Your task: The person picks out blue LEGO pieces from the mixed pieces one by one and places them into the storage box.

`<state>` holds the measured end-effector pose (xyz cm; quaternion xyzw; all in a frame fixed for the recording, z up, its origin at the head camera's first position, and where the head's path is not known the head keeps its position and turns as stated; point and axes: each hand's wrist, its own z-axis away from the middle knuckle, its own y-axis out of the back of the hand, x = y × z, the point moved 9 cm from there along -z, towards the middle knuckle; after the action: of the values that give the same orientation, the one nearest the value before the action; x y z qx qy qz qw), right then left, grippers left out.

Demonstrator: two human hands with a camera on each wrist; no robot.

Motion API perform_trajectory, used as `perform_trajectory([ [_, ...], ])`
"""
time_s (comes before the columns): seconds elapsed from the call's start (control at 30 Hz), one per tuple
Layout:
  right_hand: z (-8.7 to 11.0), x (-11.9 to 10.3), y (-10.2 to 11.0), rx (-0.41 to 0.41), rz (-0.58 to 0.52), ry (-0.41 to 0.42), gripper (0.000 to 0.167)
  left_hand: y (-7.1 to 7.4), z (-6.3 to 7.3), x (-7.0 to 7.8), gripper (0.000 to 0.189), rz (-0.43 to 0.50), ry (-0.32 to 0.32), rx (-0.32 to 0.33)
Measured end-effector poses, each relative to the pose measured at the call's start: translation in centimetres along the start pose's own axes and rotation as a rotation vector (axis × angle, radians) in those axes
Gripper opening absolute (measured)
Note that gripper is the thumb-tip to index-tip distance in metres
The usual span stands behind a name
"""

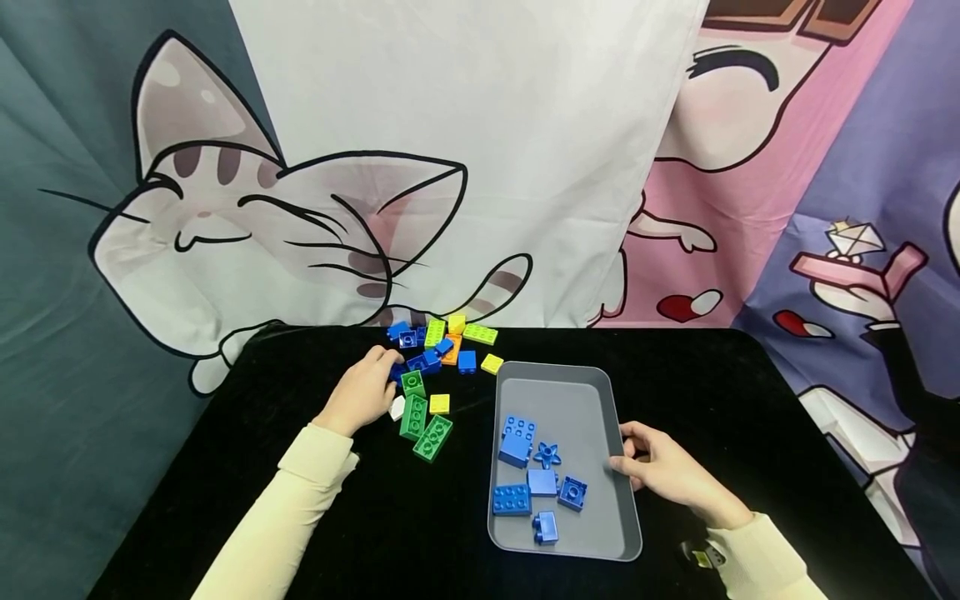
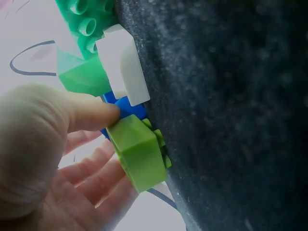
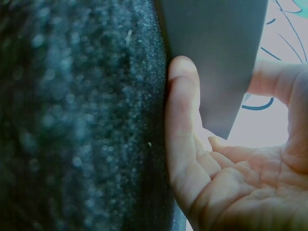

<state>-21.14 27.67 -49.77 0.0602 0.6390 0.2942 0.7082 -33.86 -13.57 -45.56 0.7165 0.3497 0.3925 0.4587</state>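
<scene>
- Grey tray: rests on the black-covered table, right of the middle; its long axis runs near to far, the near end leaning slightly right.
- Small blue brick: nearest piece in the tray, its studs pointing left.
- Eight-stud blue brick: by the tray's left wall, studs up, long axis left to right.
- Right hand: at the tray's right side, clamped on the rim, thumb above and fingers outside.
- Blue star-shaped piece: lies flat in the tray, farther in, with other blue bricks about it.
- Green brick: left of the tray, long axis slanting from near left to far right; beside it another green brick points almost straight away.
- Left hand: at the left edge of the pile, fingertips by a dark blue brick; I cannot tell whether thumb and fingers are together on it. The left wrist view shows a light green brick between that camera and the fingers.
- Lime bricks, far in the pile: one points near to far, the other left to right.
</scene>
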Motion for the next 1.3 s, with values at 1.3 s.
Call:
perform_trajectory([
  [1.3, 0.0, 0.0, 0.0, -0.002, -0.006, 0.009, 0.042, 5.4, 2.9, 11.6, 0.036, 0.075, -0.25, 0.168],
])
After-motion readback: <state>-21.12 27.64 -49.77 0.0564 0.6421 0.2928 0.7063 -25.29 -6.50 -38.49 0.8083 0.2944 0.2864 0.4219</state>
